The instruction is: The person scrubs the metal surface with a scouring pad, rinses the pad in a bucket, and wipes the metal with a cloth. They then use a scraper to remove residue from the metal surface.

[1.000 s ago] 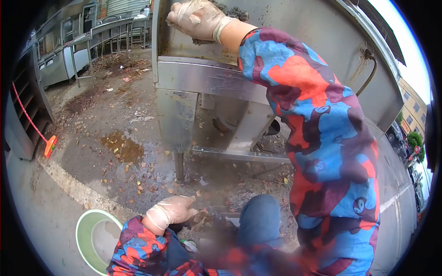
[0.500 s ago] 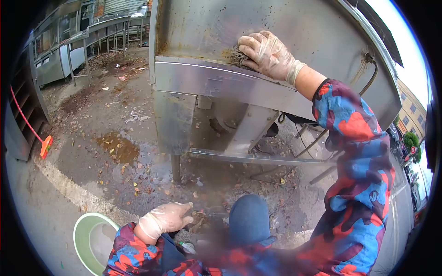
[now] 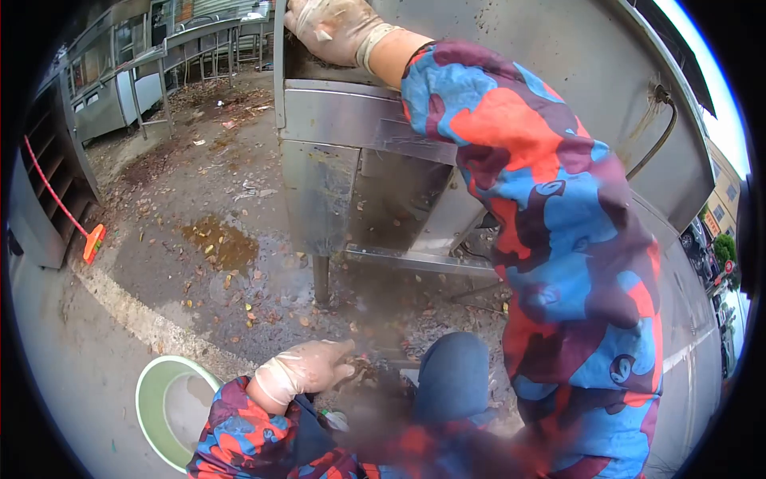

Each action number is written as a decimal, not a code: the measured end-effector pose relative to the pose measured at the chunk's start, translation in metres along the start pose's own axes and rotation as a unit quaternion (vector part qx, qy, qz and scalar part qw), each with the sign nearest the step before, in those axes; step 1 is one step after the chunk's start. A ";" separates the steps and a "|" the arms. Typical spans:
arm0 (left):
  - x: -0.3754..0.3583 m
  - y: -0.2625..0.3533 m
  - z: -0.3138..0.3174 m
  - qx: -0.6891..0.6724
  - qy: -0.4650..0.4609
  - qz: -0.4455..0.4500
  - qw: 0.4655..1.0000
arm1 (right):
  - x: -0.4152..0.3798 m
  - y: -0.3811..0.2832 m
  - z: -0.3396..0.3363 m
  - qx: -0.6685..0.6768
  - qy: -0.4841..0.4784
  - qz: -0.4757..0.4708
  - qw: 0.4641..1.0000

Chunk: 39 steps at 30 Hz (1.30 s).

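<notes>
Right hand (image 3: 331, 30) back at dull steel cabinet (image 3: 511, 48) corner, gloved fingers curled; left hand (image 3: 307, 369) loosely spread.

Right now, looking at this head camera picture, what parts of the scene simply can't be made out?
- Right hand, head view: fingertips cut off by the top edge, so what it grips is hidden.
- Left hand: rests low by the knee; the patch beside it is blurred.
- Steel unit: its upper face is largely covered by the patterned sleeve.
- Green basin: partly behind the left sleeve; contents unclear.
- Distant benches: too small for detail.
</notes>
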State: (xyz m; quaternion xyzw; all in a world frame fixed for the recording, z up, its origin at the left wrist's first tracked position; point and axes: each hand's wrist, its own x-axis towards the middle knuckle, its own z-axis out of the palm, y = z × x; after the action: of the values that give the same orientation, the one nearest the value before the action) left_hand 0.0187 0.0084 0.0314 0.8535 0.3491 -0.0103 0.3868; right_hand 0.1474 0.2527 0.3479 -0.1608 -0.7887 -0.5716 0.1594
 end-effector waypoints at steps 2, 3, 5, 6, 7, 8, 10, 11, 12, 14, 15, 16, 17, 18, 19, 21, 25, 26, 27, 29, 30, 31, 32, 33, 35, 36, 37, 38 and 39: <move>-0.007 -0.009 0.011 0.029 0.070 -0.005 0.997 | 0.000 0.000 -0.011 -0.034 0.009 0.036 0.999; -0.008 -0.014 0.011 0.037 0.088 -0.010 0.995 | -0.009 0.003 -0.024 -0.038 -0.039 0.004 0.998; -0.014 -0.011 0.003 0.043 0.077 -0.029 0.996 | -0.046 0.011 -0.044 -0.042 -0.142 -0.029 0.989; -0.017 -0.011 0.004 0.041 0.077 -0.024 0.996 | -0.070 0.015 -0.050 -0.041 -0.192 -0.036 0.980; -0.021 -0.014 0.006 0.045 0.079 -0.018 0.996 | -0.099 0.020 -0.058 -0.044 -0.194 -0.058 0.978; -0.022 -0.016 0.007 0.050 0.084 -0.011 0.995 | -0.121 0.025 -0.062 -0.050 -0.196 -0.081 0.976; -0.028 -0.001 -0.003 0.046 -0.007 -0.040 0.998 | -0.126 0.027 -0.062 -0.055 -0.207 -0.064 0.975; -0.029 0.002 -0.002 0.047 -0.017 -0.035 0.998 | -0.127 0.026 -0.058 -0.052 -0.217 -0.039 0.974; -0.030 0.004 -0.001 0.046 -0.025 -0.029 0.998 | -0.119 0.025 -0.055 -0.054 -0.215 -0.039 0.974; -0.033 0.007 -0.002 0.047 -0.027 -0.021 0.998 | -0.095 0.014 -0.043 -0.048 -0.179 -0.022 0.982; -0.034 0.006 -0.001 0.039 -0.014 -0.010 0.999 | -0.083 0.010 -0.034 -0.048 -0.172 -0.015 0.984; -0.033 0.006 -0.001 0.031 0.001 0.002 1.000 | -0.066 0.006 -0.028 -0.049 -0.167 -0.017 0.985; -0.032 0.005 -0.003 0.027 0.008 0.017 0.999 | -0.047 0.001 -0.022 -0.050 -0.131 0.026 0.990; -0.033 0.003 -0.004 0.027 0.008 0.010 1.000 | -0.030 -0.006 -0.017 -0.047 -0.095 0.074 0.992; -0.034 0.001 -0.003 0.033 0.023 0.007 0.999 | -0.014 -0.006 -0.009 -0.055 -0.057 0.095 0.992; -0.036 -0.003 -0.002 0.038 0.051 0.009 0.998 | 0.014 0.010 -0.012 -0.068 0.000 0.132 0.989; -0.052 -0.012 0.000 0.024 0.057 0.014 0.998 | 0.056 0.093 -0.012 -0.086 0.246 0.306 0.915; -0.056 -0.014 0.000 0.026 0.060 0.014 0.998 | 0.057 0.101 -0.015 -0.060 0.242 0.316 0.915; -0.062 -0.018 0.002 0.026 0.092 0.020 0.995 | 0.059 0.097 -0.014 -0.049 0.250 0.333 0.908; -0.064 -0.018 0.001 0.025 0.127 0.036 0.991 | 0.050 0.067 -0.011 0.123 0.254 0.326 0.902; -0.067 -0.015 0.000 0.026 0.119 0.034 0.992 | 0.043 0.038 -0.016 -0.077 0.026 0.269 0.960; -0.070 -0.012 -0.002 0.028 0.111 0.028 0.993 | 0.031 0.008 -0.010 -0.088 -0.009 0.232 0.969; -0.075 -0.005 -0.007 0.026 0.111 0.027 0.993 | 0.018 -0.010 -0.009 -0.086 -0.061 0.202 0.974; -0.080 0.004 -0.014 0.015 0.063 0.013 0.998 | 0.006 -0.020 -0.011 -0.061 -0.089 0.152 0.982; -0.082 0.004 -0.015 -0.009 0.019 0.024 0.999 | -0.013 -0.018 -0.017 -0.007 -0.152 0.017 0.988; -0.084 0.001 -0.014 -0.010 0.022 0.027 0.999 | -0.015 -0.012 -0.022 0.015 -0.159 -0.047 0.986; -0.088 0.001 -0.015 -0.007 0.024 0.020 0.999 | -0.016 -0.010 -0.022 0.014 -0.159 -0.050 0.986; -0.092 0.004 -0.019 -0.003 0.026 0.013 1.000 | -0.017 -0.008 -0.022 -0.012 -0.184 -0.051 0.982; -0.095 0.010 -0.025 0.005 0.001 -0.021 1.000 | -0.016 -0.006 -0.022 -0.040 -0.209 -0.054 0.976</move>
State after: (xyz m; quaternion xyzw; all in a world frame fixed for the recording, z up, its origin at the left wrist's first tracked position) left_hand -0.0529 -0.0352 0.0831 0.8481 0.3671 -0.0190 0.3815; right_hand 0.1612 0.2287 0.3425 -0.2400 -0.7889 -0.5638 -0.0463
